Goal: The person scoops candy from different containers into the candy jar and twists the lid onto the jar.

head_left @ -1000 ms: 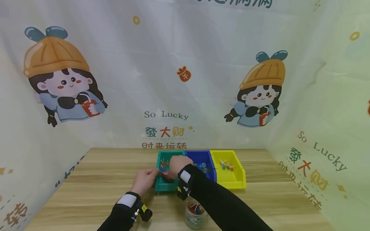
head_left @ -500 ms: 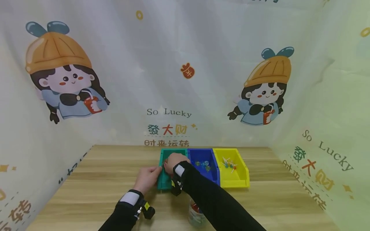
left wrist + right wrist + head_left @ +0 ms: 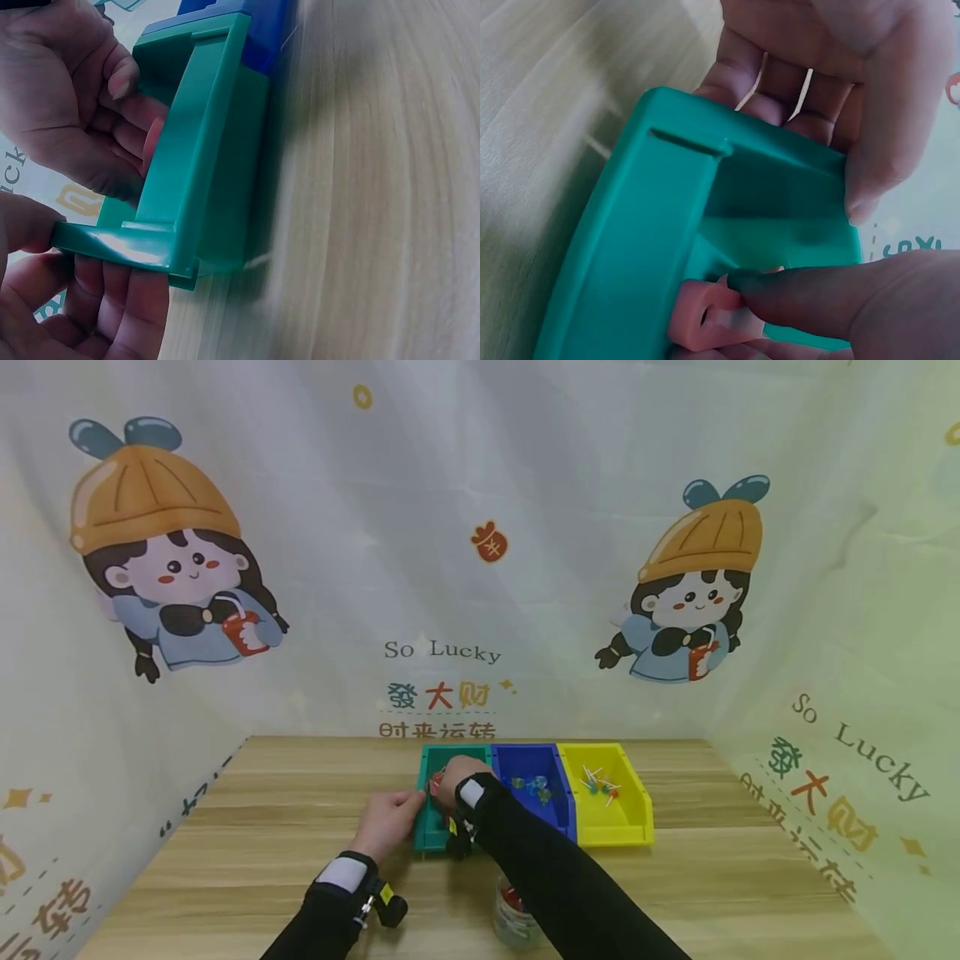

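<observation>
The green bin (image 3: 431, 841) stands at the left end of a row of three joined bins. My left hand (image 3: 386, 825) grips its left wall, thumb on the inner side and fingers outside, as the left wrist view shows. My right hand (image 3: 457, 781) reaches down into the same bin. In the right wrist view its thumb and fingers pinch a salmon-pink plastic piece (image 3: 694, 319) with a small dark hole. The kind of piece is not clear. My right hand hides most of the bin's contents.
The blue bin (image 3: 562, 810) holds several clear glassy beads (image 3: 538, 787). In the yellow bin (image 3: 630, 835) lie several white sticks with coloured tips (image 3: 596, 785). A clear jar (image 3: 516, 927) with red things inside stands in front, partly behind the right forearm.
My right hand has shifted slightly left and deeper over the green bin, and a reddish piece shows at its fingers. The left hand keeps its grip on the wall. The head view has tilted slightly.
</observation>
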The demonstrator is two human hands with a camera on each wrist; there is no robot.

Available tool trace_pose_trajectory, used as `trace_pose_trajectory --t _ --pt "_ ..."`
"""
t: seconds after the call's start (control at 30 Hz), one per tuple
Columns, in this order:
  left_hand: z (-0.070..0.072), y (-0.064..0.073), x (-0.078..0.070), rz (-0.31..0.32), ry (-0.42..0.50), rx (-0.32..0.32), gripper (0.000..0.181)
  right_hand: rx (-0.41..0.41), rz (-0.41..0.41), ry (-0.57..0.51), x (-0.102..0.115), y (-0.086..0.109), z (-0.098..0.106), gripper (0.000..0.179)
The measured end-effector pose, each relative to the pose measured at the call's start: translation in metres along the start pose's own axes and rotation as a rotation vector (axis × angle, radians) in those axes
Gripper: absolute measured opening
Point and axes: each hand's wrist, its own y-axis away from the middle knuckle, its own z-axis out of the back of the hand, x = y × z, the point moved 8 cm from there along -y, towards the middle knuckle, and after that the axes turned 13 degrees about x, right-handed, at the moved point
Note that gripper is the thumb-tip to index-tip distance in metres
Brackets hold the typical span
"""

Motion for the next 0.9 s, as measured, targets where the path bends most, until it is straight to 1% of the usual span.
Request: trace_pose_trajectory --t 0.13,0.2,0.23,0.33,0.43,0.47,0.53,0.57,0.6,0.67,0.7,0.77,0.83,0.87,0.9 --pt "-0.001 0.001 0.0 0.014 0.008 0.013 0.038 0.015 0.007 -0.021 0.012 0.042 0.019 0.036" --pt "0.0 0.001 -0.003 0.01 0.005 0.013 0.039 0.005 0.01 -0.045 0.015 0.054 0.025 0.04" --pt "0.0 0.001 -0.004 0.006 0.005 0.014 0.04 -0.005 0.014 -0.038 0.015 0.053 0.025 0.04" --pt "0.0 -0.001 -0.007 -0.004 0.009 0.017 0.041 -0.041 0.029 0.004 0.009 0.029 0.019 0.035" --pt "0.001 -0.001 -0.009 0.001 0.01 0.021 0.042 -0.064 0.045 0.02 0.001 -0.003 0.009 0.03" --pt "0.002 -0.001 -0.009 0.001 0.008 0.018 0.041 -0.06 0.043 0.012 -0.001 -0.009 0.008 0.028" --pt "0.002 -0.002 -0.009 0.002 0.005 0.018 0.041 -0.066 0.039 -0.01 -0.004 -0.014 0.005 0.027" --pt "0.002 -0.002 -0.009 0.004 0.002 0.018 0.042 -0.059 0.037 -0.028 -0.003 -0.007 0.007 0.027" --pt "0.003 -0.001 -0.009 0.002 -0.003 0.014 0.041 -0.055 0.035 -0.034 -0.001 0.004 0.011 0.027" --pt "0.003 -0.001 -0.008 0.002 -0.007 0.013 0.041 -0.051 0.029 -0.036 0.005 0.032 0.021 0.027" --pt "0.002 -0.001 -0.007 0.006 -0.009 0.016 0.041 -0.064 0.033 -0.027 0.007 0.045 0.025 0.027" --pt "0.002 0.0 -0.005 0.01 -0.014 0.017 0.04 -0.064 0.043 -0.036 0.014 0.079 0.036 0.027" --pt "0.0 0.0 -0.002 0.015 -0.016 0.02 0.04 -0.084 0.046 -0.04 0.014 0.089 0.037 0.025" --pt "0.0 0.0 -0.001 0.016 -0.018 0.02 0.04 -0.078 0.046 -0.052 0.013 0.088 0.035 0.025" --pt "-0.001 0.001 0.0 0.016 -0.017 0.02 0.04 -0.086 0.046 -0.057 0.009 0.078 0.03 0.024"
